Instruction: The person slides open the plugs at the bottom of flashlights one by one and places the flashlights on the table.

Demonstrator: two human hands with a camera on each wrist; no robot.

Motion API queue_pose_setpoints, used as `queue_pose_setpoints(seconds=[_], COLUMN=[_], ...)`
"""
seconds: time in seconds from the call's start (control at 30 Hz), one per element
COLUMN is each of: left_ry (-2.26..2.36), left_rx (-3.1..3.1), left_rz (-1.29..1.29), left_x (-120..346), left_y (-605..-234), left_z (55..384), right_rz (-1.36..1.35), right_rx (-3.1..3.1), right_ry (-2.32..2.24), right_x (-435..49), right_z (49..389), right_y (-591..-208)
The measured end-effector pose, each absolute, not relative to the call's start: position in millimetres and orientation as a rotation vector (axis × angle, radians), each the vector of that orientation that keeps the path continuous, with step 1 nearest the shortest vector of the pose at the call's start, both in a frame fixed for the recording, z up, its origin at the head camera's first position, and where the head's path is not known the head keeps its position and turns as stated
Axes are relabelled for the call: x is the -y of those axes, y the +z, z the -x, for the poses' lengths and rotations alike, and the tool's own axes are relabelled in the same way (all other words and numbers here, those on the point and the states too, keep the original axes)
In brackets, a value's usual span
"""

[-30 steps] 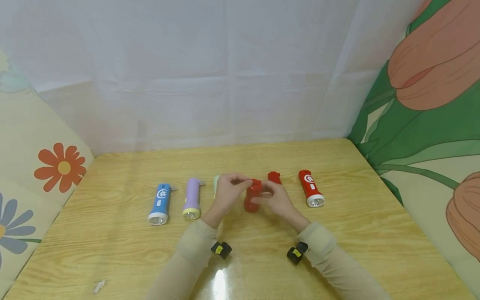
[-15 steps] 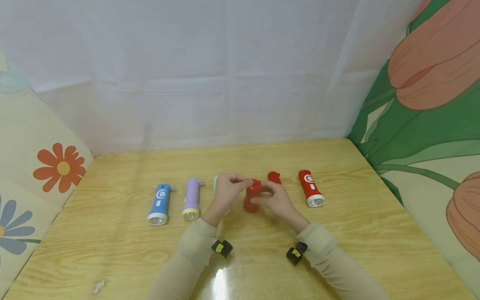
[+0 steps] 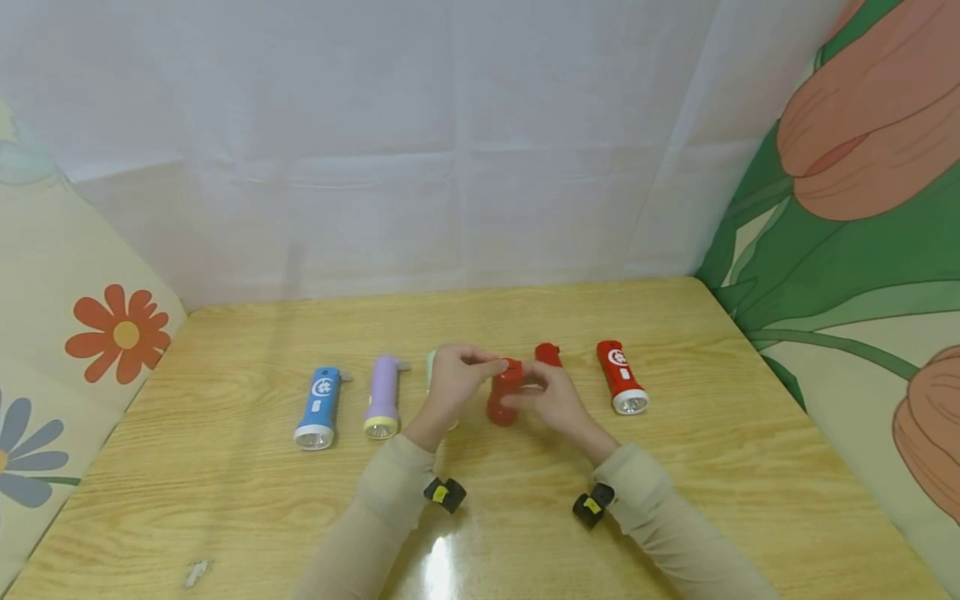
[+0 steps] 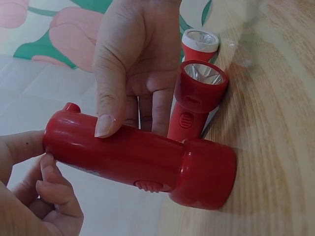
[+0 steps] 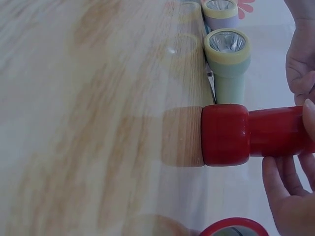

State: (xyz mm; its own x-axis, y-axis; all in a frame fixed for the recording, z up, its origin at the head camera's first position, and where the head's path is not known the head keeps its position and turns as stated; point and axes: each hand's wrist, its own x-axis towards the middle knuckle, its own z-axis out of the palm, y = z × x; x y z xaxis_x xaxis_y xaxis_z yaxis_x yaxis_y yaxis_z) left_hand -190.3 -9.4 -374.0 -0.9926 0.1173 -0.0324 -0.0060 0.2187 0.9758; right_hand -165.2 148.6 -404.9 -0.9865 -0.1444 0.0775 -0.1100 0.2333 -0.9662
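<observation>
A red flashlight (image 3: 504, 398) stands upright, lens end down on the wooden table, tail end up. My right hand (image 3: 557, 400) grips its body, with the thumb (image 4: 106, 105) on one side and the other fingers behind. At the tail end, my left hand (image 3: 459, 382) pinches with its fingertips, close to a small red knob (image 4: 72, 107). The ribbed switch (image 4: 148, 186) shows near the flared head. Just behind my right hand stands a second red flashlight (image 3: 548, 355), partly hidden. A green and yellow flashlight (image 5: 230, 64) is mostly covered by my left hand in the head view.
To the left are a blue flashlight (image 3: 318, 410) and a purple one (image 3: 385, 398). A red flashlight with a white rim (image 3: 622, 377) is at the right. A small whitish mark (image 3: 197, 573) shows near the front left of the table (image 3: 480, 317).
Almost nothing differs. My left hand shifts very slightly at the tail end; the red flashlight and my right hand keep their places.
</observation>
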Motion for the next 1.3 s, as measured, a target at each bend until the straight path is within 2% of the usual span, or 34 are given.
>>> queue_pose_setpoints(seconds=[1.3], left_ry=[1.908], left_rx=[-2.485], left_rz=[-0.207], left_x=[3.8], left_y=[-374.6], left_z=[191.9], right_rz=[0.295], right_rx=[-2.487], right_ry=[-1.886], right_x=[-150.0], right_z=[167.2], right_y=[-408.8])
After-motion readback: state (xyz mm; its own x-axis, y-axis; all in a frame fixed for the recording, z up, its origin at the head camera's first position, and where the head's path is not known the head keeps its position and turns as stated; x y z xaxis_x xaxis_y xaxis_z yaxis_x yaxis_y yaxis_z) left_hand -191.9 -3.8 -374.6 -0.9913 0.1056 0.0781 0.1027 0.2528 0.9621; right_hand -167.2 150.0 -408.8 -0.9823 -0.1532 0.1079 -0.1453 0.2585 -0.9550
